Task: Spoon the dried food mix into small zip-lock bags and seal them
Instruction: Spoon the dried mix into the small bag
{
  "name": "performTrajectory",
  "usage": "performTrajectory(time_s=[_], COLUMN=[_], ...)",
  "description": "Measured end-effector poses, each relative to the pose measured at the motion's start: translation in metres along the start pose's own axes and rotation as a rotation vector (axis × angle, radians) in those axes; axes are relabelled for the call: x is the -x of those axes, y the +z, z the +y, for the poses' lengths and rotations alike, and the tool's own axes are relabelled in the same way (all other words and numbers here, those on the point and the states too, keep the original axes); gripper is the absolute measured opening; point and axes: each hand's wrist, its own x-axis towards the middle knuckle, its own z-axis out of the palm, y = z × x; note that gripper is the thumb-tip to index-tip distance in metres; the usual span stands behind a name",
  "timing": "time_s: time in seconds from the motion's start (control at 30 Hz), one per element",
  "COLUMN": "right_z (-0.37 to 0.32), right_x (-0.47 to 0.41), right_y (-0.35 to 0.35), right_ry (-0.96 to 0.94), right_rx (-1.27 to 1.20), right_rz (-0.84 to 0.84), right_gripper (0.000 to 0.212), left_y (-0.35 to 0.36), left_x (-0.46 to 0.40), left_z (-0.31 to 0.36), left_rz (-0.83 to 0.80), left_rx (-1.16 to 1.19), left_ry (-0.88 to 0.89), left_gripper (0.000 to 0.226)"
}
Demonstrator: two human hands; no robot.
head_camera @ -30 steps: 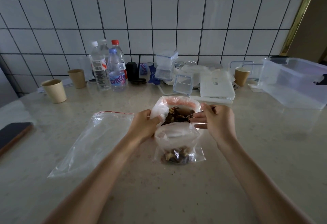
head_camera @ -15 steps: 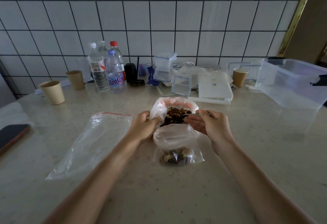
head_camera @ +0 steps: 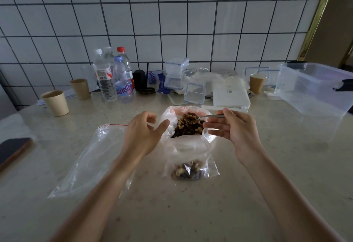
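A large open plastic bag (head_camera: 168, 116) of dried nut and fruit mix (head_camera: 188, 127) stands in the middle of the counter. In front of it lies a small clear zip-lock bag (head_camera: 191, 155) with a little mix at its bottom. My right hand (head_camera: 235, 133) pinches the handle of a metal spoon (head_camera: 207, 116), whose bowl rests on the mix in the large bag. My left hand (head_camera: 143, 136) hovers just left of the large bag, fingers spread, holding nothing. An empty large zip-lock bag (head_camera: 91, 157) with a red strip lies flat to the left.
Water bottles (head_camera: 112, 77), paper cups (head_camera: 55, 102) (head_camera: 257, 83), small clear containers (head_camera: 194, 92) and a white box (head_camera: 230, 94) line the tiled wall. A big clear tub (head_camera: 315, 89) stands at the right. A dark phone (head_camera: 12, 151) lies at the left edge.
My left hand let go of the bag rim and opened. My right hand lifted and swung the spoon's bowl onto the mix in the large bag.
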Motion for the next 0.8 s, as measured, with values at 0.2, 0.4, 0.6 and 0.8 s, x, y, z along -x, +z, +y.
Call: performTrajectory(time_s=[0.2, 0.4, 0.6, 0.8], right_z=[-0.011, -0.021, -0.023, -0.02], right_x=[0.005, 0.007, 0.007, 0.016], right_y=[-0.003, -0.016, -0.024, -0.018], right_ry=[-0.003, 0.016, -0.069, -0.54], right_rx=[-0.032, -0.026, 0.243, 0.579], right_rz=[-0.033, -0.108, -0.191, -0.234], right_gripper=[0.033, 0.035, 0.042, 0.042], left_y=[-0.022, -0.024, -0.021, -0.024], left_x=[0.004, 0.016, 0.021, 0.021], left_z=[0.009, 0.02, 0.025, 0.028], left_rz=[-0.059, -0.453, -0.518, -0.562], left_rx=[0.052, -0.015, 0.078, 0.273], left_ry=[0.109, 0.079, 0.1, 0.068], left_gripper=[0.024, 0.034, 0.013, 0.014])
